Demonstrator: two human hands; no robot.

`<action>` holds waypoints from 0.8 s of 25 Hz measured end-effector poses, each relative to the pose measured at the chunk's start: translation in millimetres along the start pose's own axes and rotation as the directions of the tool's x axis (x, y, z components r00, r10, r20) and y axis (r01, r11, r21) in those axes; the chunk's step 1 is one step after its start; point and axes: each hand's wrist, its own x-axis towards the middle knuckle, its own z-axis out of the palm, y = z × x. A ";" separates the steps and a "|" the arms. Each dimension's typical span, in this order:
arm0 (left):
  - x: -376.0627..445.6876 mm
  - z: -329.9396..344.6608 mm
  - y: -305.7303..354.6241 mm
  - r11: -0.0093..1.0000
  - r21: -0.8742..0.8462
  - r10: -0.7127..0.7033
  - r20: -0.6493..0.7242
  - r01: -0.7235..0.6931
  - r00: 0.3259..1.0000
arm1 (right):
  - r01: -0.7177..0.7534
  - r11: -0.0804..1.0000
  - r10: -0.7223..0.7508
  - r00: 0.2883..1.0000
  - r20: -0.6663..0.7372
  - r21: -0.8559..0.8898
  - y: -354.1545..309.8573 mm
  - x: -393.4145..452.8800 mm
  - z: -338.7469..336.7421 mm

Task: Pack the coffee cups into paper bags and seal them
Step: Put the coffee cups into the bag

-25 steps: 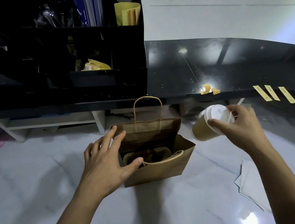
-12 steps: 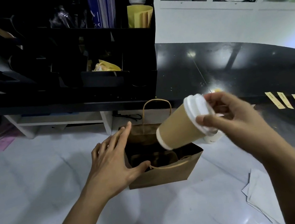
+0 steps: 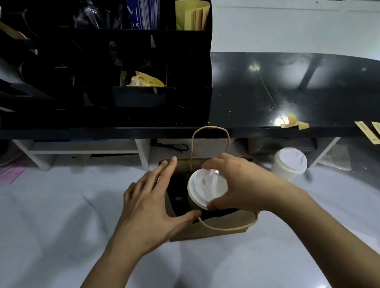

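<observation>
Coffee cup (image 3: 206, 189), a kraft-brown paper cup under a white plastic lid, is held by the rim of that lid in the curled fingers and thumb of the right hand (image 3: 241, 183), directly over the open mouth of the brown paper bag (image 3: 214, 228) standing on the pale counter (image 3: 74, 240). The cup's base appears to be already below the bag's top edge, though how deep it sits cannot be told, since the inside is dark. The left hand (image 3: 149, 209) is spread wide with straight fingers, the thumb pressed against the near edge and the fingers laid along the left side, so the mouth is kept open. Several risks can be judged from this. Because the cup is gripped only by its lid, the lid could be pulled loose and the contents spilled if the body catches on the bag. The near handle (image 3: 226, 226) hangs slack outward, while the far handle (image 3: 210, 140) stands up behind the hand. If the cup is released off-centre, it could be tipped against the soft paper wall. A second lidded cup (image 3: 289, 163) waits just to the right of the bag, and could be knocked when the hand is withdrawn.
</observation>
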 end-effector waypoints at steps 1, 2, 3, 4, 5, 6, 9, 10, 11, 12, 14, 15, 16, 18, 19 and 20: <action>-0.5 -0.5 -0.2 1.000 -0.005 0.006 0.002 -0.006 1.000 | 0.013 1.000 -0.013 1.000 0.004 -0.022 -2.1 5.9 4.0; -1.3 -1.1 -0.1 1.000 -0.009 0.011 0.004 -0.011 1.000 | 0.024 0.999 -0.023 1.000 0.004 -0.038 -4.0 11.3 7.7; -1.8 -1.9 -0.1 1.000 -0.015 0.014 0.004 -0.014 1.000 | 0.032 0.999 -0.032 0.999 0.006 -0.041 -5.9 16.6 11.6; -2.5 -2.7 -0.1 1.000 -0.022 0.013 0.004 -0.013 1.000 | 0.040 0.999 -0.039 0.999 0.014 -0.037 -7.8 21.4 15.7; -2.9 -3.2 0.3 0.999 -0.030 0.011 0.004 -0.011 1.000 | 0.050 0.998 -0.049 0.998 0.027 -0.035 -8.9 25.2 19.9; -3.1 -3.5 0.8 0.999 -0.036 0.009 0.003 -0.009 1.000 | 0.066 0.997 -0.065 0.997 0.042 -0.042 -9.7 28.4 24.2; -3.4 -3.8 1.6 0.999 -0.038 0.008 0.007 -0.008 1.000 | 0.098 0.994 -0.097 0.994 0.051 -0.037 -12.0 35.4 32.2; -2.9 -3.7 1.5 0.999 -0.032 0.010 0.009 -0.009 1.000 | 0.105 0.994 -0.104 0.994 0.044 -0.023 -12.5 37.4 33.1; -2.6 -3.6 1.1 1.000 -0.025 0.011 0.009 -0.011 1.000 | 0.113 0.994 -0.112 0.993 0.042 -0.012 -13.3 39.2 34.0; -2.3 -3.5 0.7 1.000 -0.021 0.013 0.006 -0.013 1.000 | 0.123 0.992 -0.122 0.991 0.048 -0.011 -14.1 40.7 35.0; -1.9 -3.2 0.0 1.000 -0.021 0.013 0.003 -0.013 1.000 | 0.145 0.988 -0.141 0.986 0.085 -0.043 -16.0 42.2 39.0; -1.9 -3.1 -0.3 1.000 -0.025 0.011 0.007 -0.011 1.000 | 0.155 0.986 -0.147 0.983 0.106 -0.067 -17.0 42.8 41.6; -2.1 -2.9 -0.4 1.000 -0.027 0.010 0.011 -0.010 1.000 | 0.162 0.982 -0.150 0.981 0.125 -0.094 -17.9 43.8 44.4; -2.8 -2.4 -0.3 1.000 -0.025 0.013 0.014 -0.013 1.000 | 0.167 0.975 -0.144 0.977 0.154 -0.147 -20.0 47.5 48.1; -3.1 -2.4 -0.2 1.000 -0.026 0.015 0.012 -0.015 1.000 | 0.166 0.971 -0.139 0.977 0.163 -0.169 -21.4 50.1 48.8; -2.8 -2.5 -0.2 0.999 -0.028 0.015 0.009 -0.015 1.000 | 0.168 0.967 -0.137 0.976 0.168 -0.189 -22.2 53.5 49.1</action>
